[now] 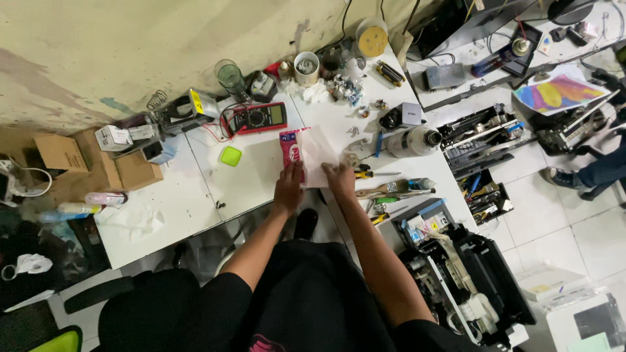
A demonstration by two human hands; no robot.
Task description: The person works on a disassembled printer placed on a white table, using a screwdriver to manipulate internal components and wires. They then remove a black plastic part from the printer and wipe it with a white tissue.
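Both hands pin a white sheet (pixel 317 156) and pink packet (pixel 290 151) flat on the white tabletop (pixel 176 208), left hand (pixel 289 189) pressing the packet's near end, right hand (pixel 341 179) pinching the sheet's near corner, keeping them steady.

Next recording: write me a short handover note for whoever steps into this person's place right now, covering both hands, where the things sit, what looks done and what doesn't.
Left hand: resting on the pink plastic tissue packet, pinning it to the white tabletop.
Right hand: gripping the lower edge of the thin white tissue sheet, which lies spread flat beside and partly over the packet.
Nearby: red multimeter behind the packet, small green square pad to its left, screwdrivers and a paintbrush to the right.
Done: one sheet appears pulled out of the packet.
Left: the sheet is not yet lifted off the table or used on anything.
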